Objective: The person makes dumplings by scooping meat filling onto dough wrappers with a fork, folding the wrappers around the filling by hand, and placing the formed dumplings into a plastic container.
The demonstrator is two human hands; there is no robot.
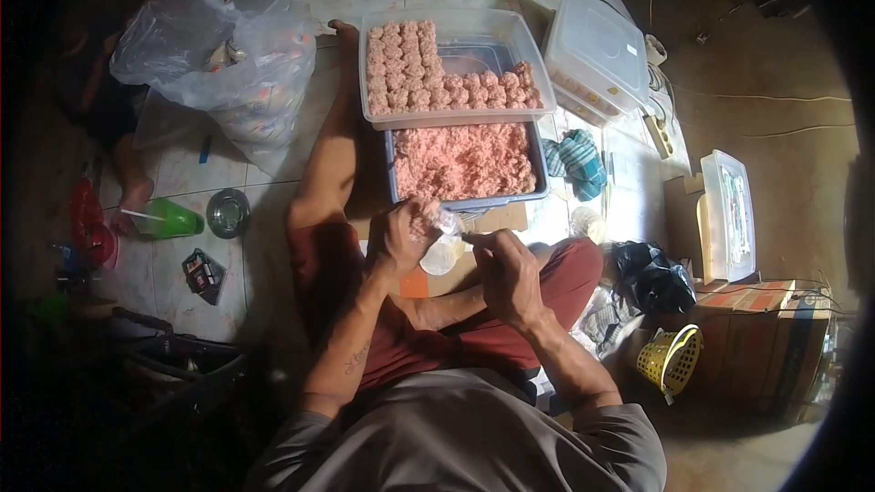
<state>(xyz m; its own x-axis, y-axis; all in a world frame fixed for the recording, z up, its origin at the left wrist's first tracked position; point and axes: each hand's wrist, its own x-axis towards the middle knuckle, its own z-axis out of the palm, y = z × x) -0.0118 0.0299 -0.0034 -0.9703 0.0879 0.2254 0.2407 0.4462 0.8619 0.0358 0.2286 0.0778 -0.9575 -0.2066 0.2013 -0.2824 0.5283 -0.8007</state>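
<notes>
My left hand is closed around a lump of pink minced mixture, just in front of the blue tub. Close to it, my right hand is closed, with a small dark tip showing at its fingers; what it grips I cannot make out. Between both hands is something shiny and clear, too blurred to name. More pink mixture fills the blue tub. Resting over the tub's far edge, a clear plastic tray holds rows of rough pink balls along its left and near sides.
A clear bag, green cup and glass ashtray lie to the left. Rightward are a lidded clear box, checked cloth, black bag, yellow basket and cardboard boxes. Another person's foot shows at left.
</notes>
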